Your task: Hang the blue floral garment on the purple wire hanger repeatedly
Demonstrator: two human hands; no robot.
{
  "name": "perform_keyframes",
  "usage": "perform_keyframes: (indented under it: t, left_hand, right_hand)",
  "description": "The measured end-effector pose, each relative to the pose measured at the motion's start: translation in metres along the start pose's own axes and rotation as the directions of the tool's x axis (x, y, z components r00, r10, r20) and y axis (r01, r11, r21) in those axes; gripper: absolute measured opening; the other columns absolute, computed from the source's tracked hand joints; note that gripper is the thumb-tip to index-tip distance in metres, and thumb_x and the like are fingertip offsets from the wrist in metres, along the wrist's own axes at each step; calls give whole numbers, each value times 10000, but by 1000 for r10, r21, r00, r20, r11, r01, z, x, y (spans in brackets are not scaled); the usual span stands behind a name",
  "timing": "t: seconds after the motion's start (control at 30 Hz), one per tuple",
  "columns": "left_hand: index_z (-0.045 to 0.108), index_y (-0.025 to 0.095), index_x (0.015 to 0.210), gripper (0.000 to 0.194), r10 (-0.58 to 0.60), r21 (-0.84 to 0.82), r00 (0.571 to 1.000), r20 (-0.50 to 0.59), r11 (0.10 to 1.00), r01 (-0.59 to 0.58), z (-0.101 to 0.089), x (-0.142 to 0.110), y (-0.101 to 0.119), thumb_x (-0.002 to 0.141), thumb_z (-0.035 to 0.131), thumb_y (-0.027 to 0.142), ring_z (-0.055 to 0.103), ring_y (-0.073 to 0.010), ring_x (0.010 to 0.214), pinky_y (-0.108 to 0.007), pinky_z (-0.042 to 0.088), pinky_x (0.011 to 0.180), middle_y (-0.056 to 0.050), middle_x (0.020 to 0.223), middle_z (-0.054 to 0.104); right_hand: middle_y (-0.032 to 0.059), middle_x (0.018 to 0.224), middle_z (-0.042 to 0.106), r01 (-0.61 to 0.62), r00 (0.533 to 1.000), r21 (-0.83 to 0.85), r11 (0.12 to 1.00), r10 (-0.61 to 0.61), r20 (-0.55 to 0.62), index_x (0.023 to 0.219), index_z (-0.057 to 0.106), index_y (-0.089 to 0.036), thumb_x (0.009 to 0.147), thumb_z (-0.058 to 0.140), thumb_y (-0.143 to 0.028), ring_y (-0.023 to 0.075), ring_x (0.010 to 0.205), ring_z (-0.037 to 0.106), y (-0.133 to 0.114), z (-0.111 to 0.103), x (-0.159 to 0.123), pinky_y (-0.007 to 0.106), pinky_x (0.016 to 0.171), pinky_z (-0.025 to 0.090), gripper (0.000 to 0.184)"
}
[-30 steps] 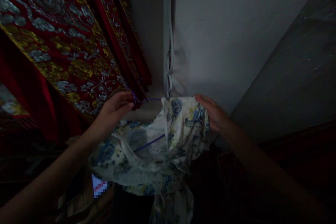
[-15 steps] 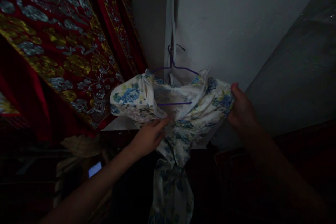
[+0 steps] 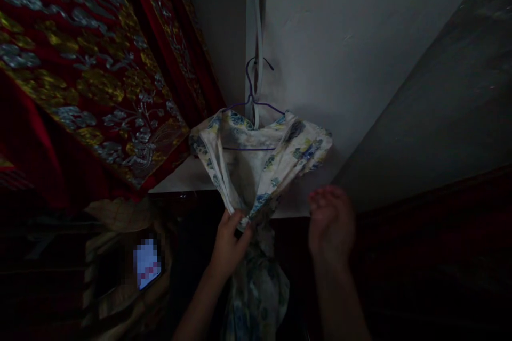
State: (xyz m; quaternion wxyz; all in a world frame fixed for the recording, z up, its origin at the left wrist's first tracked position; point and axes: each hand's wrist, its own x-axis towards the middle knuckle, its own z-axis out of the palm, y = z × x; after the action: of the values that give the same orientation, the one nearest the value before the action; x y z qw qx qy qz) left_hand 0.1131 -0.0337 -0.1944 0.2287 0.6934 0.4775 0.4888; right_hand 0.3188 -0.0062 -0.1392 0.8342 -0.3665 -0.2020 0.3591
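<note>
Dim against the pale wall (image 3: 328,37): floral garment (image 3: 306,152) at mid-scene, on a purple wire hanger (image 3: 251,99), with neckline gaping and lower cloth bunched beneath. Left hand (image 3: 230,240) clamped on the bottom of the neckline; right hand (image 3: 334,221) apart from the cloth, fingers curled, contents impossible to tell. Judged main risk: garment slipping off a hanger shoulder, from a downward pull at the wide neckline. Secondary risk: hanger tilting or coming loose, from the hook sitting right at the hanging cord (image 3: 258,26), seating not verifiable. Possible snag on the embroidered red cloth (image 3: 104,85), close by the left sleeve. Farther out: lit screen (image 3: 147,264) at near left, blurred; dull grey surface (image 3: 440,96) at right; near floor area too dark to assess.
</note>
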Motion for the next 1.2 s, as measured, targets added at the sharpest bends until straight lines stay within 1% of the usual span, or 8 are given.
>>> perform_keyframes:
  t: [0.03,0.1,0.17,0.37,0.6,0.73,0.9,1.2]
  left_hand:
    - [620,190,827,101,1,-34,999,-35,999,-2,5,-1,2,909,566,214,631,-198,864,-284,503,786,-45,891,645]
    - [591,196,818,74,-37,-133,996,-80,991,26,15,-3,8,892,584,195,612,-164,754,-248,488,707,-6,789,618]
    - [580,206,951,73,-131,-289,981,-144,954,85,25,-8,14,888,617,204,634,-152,753,-237,502,705,1,826,640]
    - [363,251,1378,621,-382,-630,894,-235,760,159,37,-28,31,870,720,271,718,-184,969,-294,562,857,-83,1115,703]
    - [634,203,1190,329,-352,-425,920,-171,869,253,19,-35,31,878,706,277,732,-187,920,-279,564,860,-70,1013,752]
    - [581,221,1147,319,-324,-401,909,-262,893,203,16,-36,32,860,722,223,715,-147,835,-248,559,827,-18,906,719]
    - [533,217,909,190,-345,-428,883,-320,883,190,24,-36,36,847,711,197,660,-125,795,-205,539,755,16,823,621]
    - [645,206,1148,241,-313,-322,931,-190,915,242,32,-42,32,908,627,231,687,-206,991,-312,537,887,-73,1082,715]
  right_hand:
    - [-10,814,631,-197,980,15,980,197,12,801,668,-215,650,760,-341,138,741,612,10,-6,-25,263,682,518,218]
    - [33,794,674,-523,838,-103,846,532,121,776,694,-182,590,831,-366,165,706,620,27,-12,-65,276,631,507,295]
    - [42,783,683,-571,764,-231,788,613,204,769,706,-172,610,859,-397,167,702,613,36,-13,-85,268,628,486,316]
    - [13,827,673,-355,790,-387,851,494,363,878,698,-204,677,856,-453,167,761,621,30,-10,-71,262,685,476,357]
    - [7,756,607,4,813,-542,841,313,492,798,603,-194,818,730,-447,166,727,582,38,-10,-81,278,695,471,284]
    - [10,788,613,155,799,-572,805,239,552,859,610,-200,898,642,-390,162,753,591,36,-7,-90,269,712,474,197]
    - [20,805,638,63,801,-559,827,292,523,872,607,-198,906,624,-409,168,745,628,36,-7,-89,266,685,495,214]
    - [-6,700,578,-15,801,-575,818,354,482,745,598,-203,874,637,-392,159,687,557,29,-7,-81,263,653,448,232]
